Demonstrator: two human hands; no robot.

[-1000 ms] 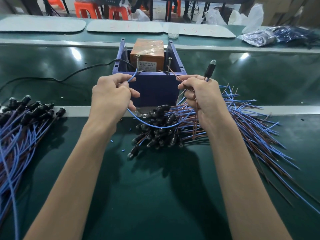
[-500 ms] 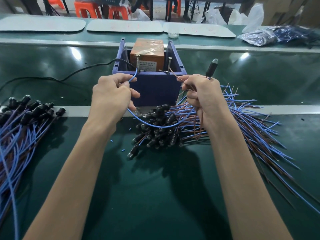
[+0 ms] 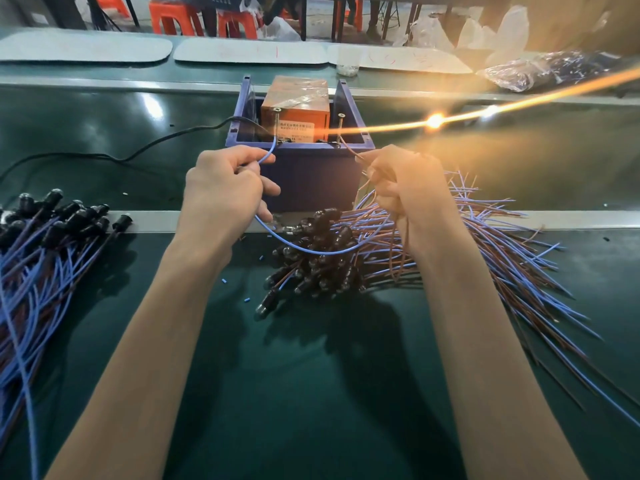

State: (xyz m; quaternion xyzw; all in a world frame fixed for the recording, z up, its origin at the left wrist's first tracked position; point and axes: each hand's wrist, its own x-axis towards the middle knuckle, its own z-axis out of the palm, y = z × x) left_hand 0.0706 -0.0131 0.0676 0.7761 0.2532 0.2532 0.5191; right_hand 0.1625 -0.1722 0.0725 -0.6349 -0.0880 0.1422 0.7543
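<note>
- Starting nearest you at 6 o'clock, the green bench top (image 3: pixel 311 393) holds a few blue offcuts (image 3: pixel 225 280) between your forearms.
- At 9 o'clock the sorted pile (image 3: pixel 41 244) lies with its black heads away from you and its leads roughly side by side. I judge these to be the ones already checked.
- Just past centre, between your wrists, the loose heap (image 3: pixel 318 261) lies tangled, with its leads fanning out toward 3 and 4 o'clock. It looks like the stock waiting to be checked, and it is large, so most of the job remains.
- Your left hand (image 3: pixel 225 195) pinches the blue wire (image 3: pixel 311 251) near its end between thumb and forefinger, and the other fingers are curled in. The wire sags in a loop across to your other hand, and its tip rises to the left screw (image 3: pixel 276 119).
- Your right hand (image 3: pixel 405 188) has its fingers curled tight round the brown wire (image 3: pixel 348 146), whose bare end reaches the foot of the right screw (image 3: pixel 341 124).
- Both screws stand at 12 o'clock in the blue box (image 3: pixel 311 174), in front of the orange unit (image 3: pixel 294 102).
- At 1 o'clock, just above your right hand, the lamp (image 3: pixel 434 120) glows bright. Glare hides its body.
- The glow suggests this piece passes, so what's left is to lay it aside and pick up the next.
</note>
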